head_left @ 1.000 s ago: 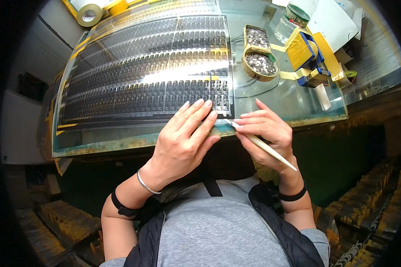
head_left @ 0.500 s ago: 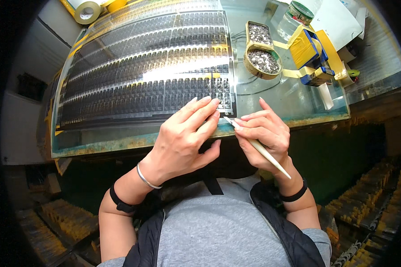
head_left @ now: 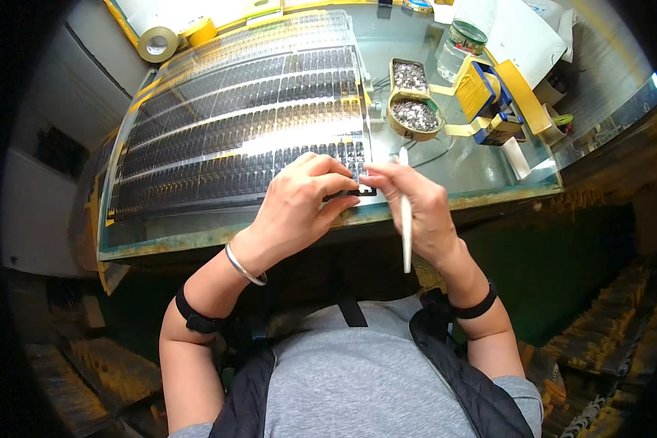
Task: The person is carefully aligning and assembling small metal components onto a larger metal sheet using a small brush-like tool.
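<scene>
A large dark patterned sheet (head_left: 226, 131), with rows of small oblong shapes, lies on the glass tabletop (head_left: 482, 186). At its near right corner my left hand (head_left: 305, 191) is closed, thumb below and fingers above, pinching the sheet's edge, which looks slightly raised. My right hand (head_left: 420, 208) holds a slim craft knife (head_left: 406, 233) with a white handle, standing nearly upright against the palm. That hand's thumb and index finger meet at the same corner; whether they grip the sheet is hidden. The blade cannot be made out.
Two small tins (head_left: 416, 118) with dark and white bits stand beyond my right hand. To their right are a blue tape dispenser (head_left: 489, 102) with yellow tape and a lidded clear jar (head_left: 461, 50). A tape roll (head_left: 158, 44) lies far left. The table's near edge (head_left: 248, 232) runs below my hands.
My left hand has gone from resting flat on the sheet to pinching its edge. My right hand has risen to the corner, and the knife has swung from slanted to nearly upright.
</scene>
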